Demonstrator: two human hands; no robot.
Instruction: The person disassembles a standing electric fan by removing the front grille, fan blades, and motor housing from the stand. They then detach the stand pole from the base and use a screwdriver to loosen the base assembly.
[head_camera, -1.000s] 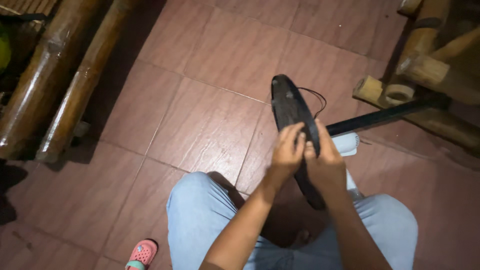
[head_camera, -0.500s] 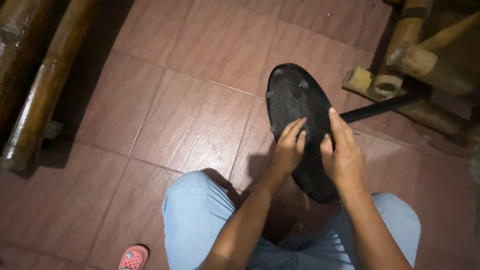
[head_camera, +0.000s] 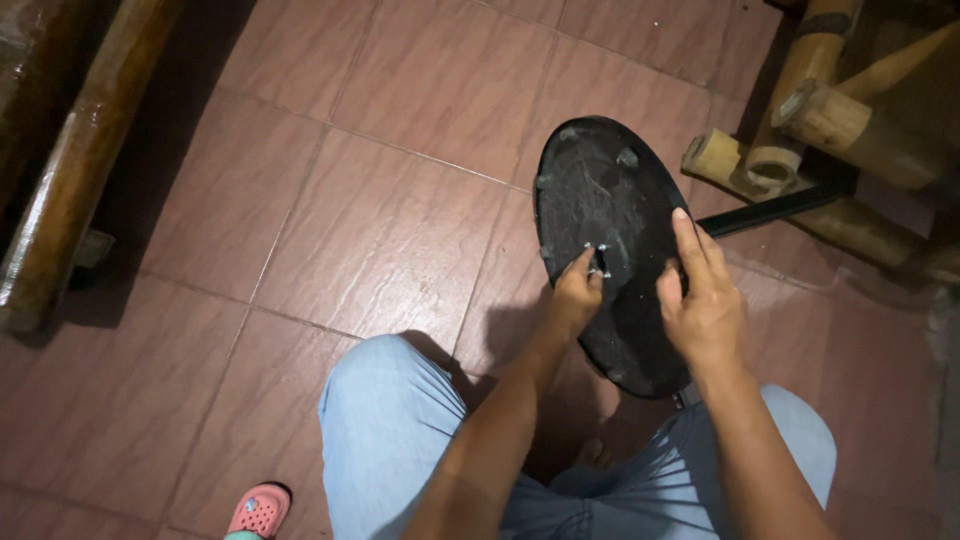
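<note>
The floor (head_camera: 400, 100) has reddish-brown tiles under dim light. Bamboo furniture (head_camera: 850, 120) stands at the right, dark bamboo poles (head_camera: 70, 190) at the left.
</note>
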